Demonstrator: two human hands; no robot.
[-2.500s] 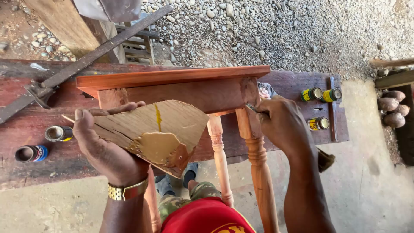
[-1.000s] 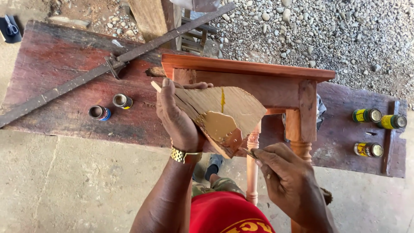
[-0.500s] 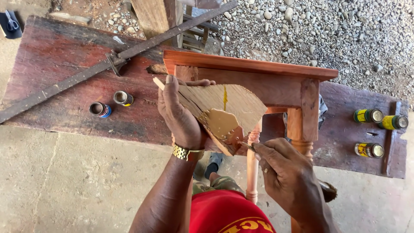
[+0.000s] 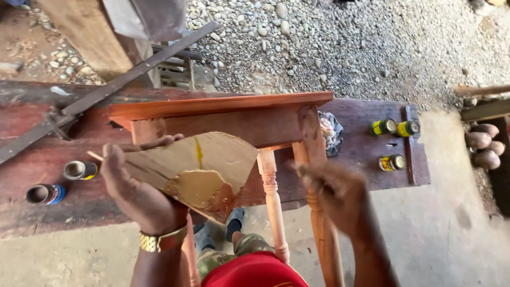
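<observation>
**Right hand leaves the putty board and goes up to the table leg**

The board point(image 4: 191, 165) with its tan smear of putty point(image 4: 197, 187) sits where it was, propped in the left hand point(image 4: 139, 194), fingers curled round its left edge and thumb side under it, just in front of the small orange table point(image 4: 223, 106). What's new is the right hand point(image 4: 337, 194): half a second ago it was down at the board's lower corner, dipping into the putty; now it's up against the turned leg point(image 4: 319, 212) near the table's front corner. It's closed, fingers bunched, but blurred with motion, so I can't tell what it grips, perhaps a thin tool. My read: filler loaded, now being worked into the leg.

Around them, the dark red bench point(image 4: 48, 154) carries two open tins point(image 4: 61, 183) to the left, three yellow-labelled tins point(image 4: 396, 141) to the right, and a rag point(image 4: 332, 133) behind the leg.
</observation>
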